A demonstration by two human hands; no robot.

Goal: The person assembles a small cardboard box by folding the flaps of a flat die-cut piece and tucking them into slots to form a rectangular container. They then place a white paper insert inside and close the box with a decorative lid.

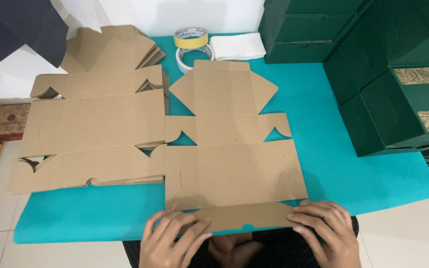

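at the far left of the turquoise table cover [100,213] lies a stack of flat cardboard blanks [90,134], brown and unfolded, with a second, more untidy pile [115,47] behind it. to the right of the stack, in the middle, one single flat cardboard box blank [232,171] is spread out, touching the stack along its left edge. its long axis runs away from the person, from the near table edge toward the two tape rolls [192,44] and the folded white cloth [237,46] at the back.

the nearest flap [247,217] of this blank is a long strip lying crosswise, left to right, and it sits directly under both hands. the left hand [172,238] presses on the left end of the flap, fingers spread and bent flat on the cardboard — not closed around it. the right hand [323,231] holds the right end, fingers laid on top; whether the thumb is under the edge i cannot tell. both hands are equally near, one at each end.

at the far right stand dark green boxes [373,74], stacked.
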